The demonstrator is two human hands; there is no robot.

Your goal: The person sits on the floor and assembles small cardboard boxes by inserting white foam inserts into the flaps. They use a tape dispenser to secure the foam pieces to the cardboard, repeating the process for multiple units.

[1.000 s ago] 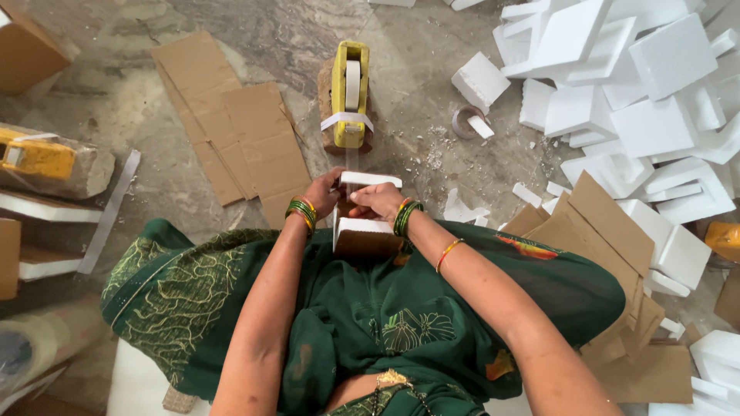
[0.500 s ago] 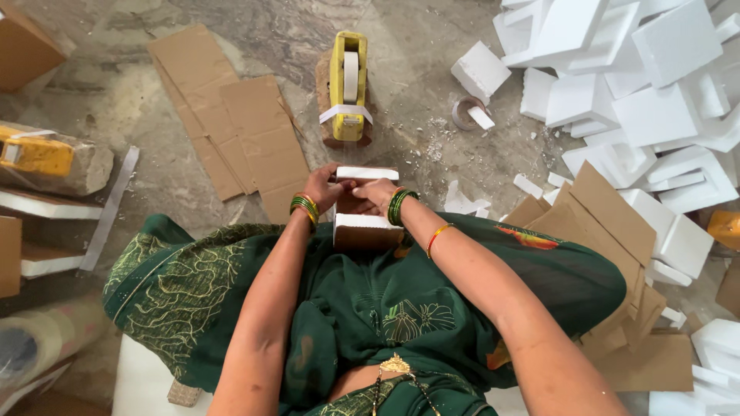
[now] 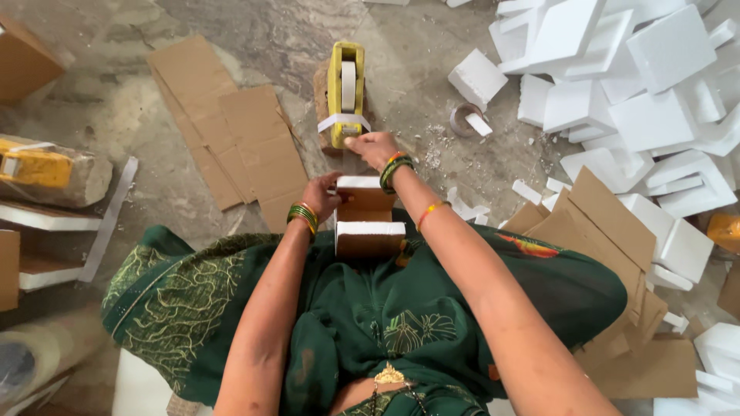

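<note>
Brown box (image 3: 368, 219) with white foam ends on lap; left hand (image 3: 322, 196) grips its side; right hand (image 3: 372, 148) pinches tape at yellow dispenser (image 3: 346, 92).

We are in a small packing workshop, working seated on a bare, stained stone floor (image 3: 432, 69). A heap of white foam blocks (image 3: 640, 100) fills the right side, with flat cardboard sheets (image 3: 231, 131) spread on the left and more cardboard pieces (image 3: 609, 231) stacked near us. A yellow tape dispenser (image 3: 346, 92) stands in front of us, foam crumbs litter the ground, and a used tape core (image 3: 464, 117) lies beside the foam.
</note>
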